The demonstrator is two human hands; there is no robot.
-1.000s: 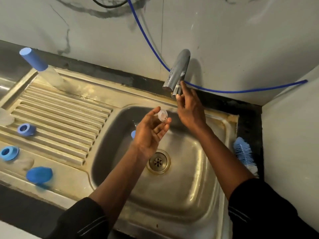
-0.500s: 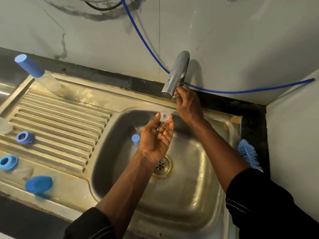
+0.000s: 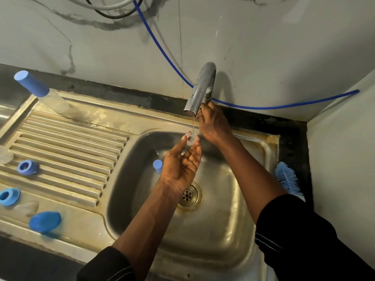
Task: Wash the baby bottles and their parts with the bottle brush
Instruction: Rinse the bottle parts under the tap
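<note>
While a thin stream of water (image 3: 193, 123) falls from the faucet (image 3: 200, 88), the left hand (image 3: 180, 165) holds a small clear bottle part (image 3: 191, 138) directly beneath it, over the basin of the sink (image 3: 223, 230). The part is pinched by its rim between thumb tip and fingertips, palm turned upward. The right hand (image 3: 213, 122) reaches to the faucet just behind the spout mouth, fingers curled against the metal; it appears to grip a lever, though the spout hides that contact. A small blue cap (image 3: 157, 166) sits in the basin just left of the left hand, near the drain (image 3: 189, 195). The blue bottle brush (image 3: 288, 180) rests on the sink's right rim. On the drainboard (image 3: 67, 151) are a capped bottle (image 3: 44, 94) at the back, a blue ring (image 3: 27, 167), a second ring (image 3: 9, 196) and a blue dome cap (image 3: 45, 221).
</note>
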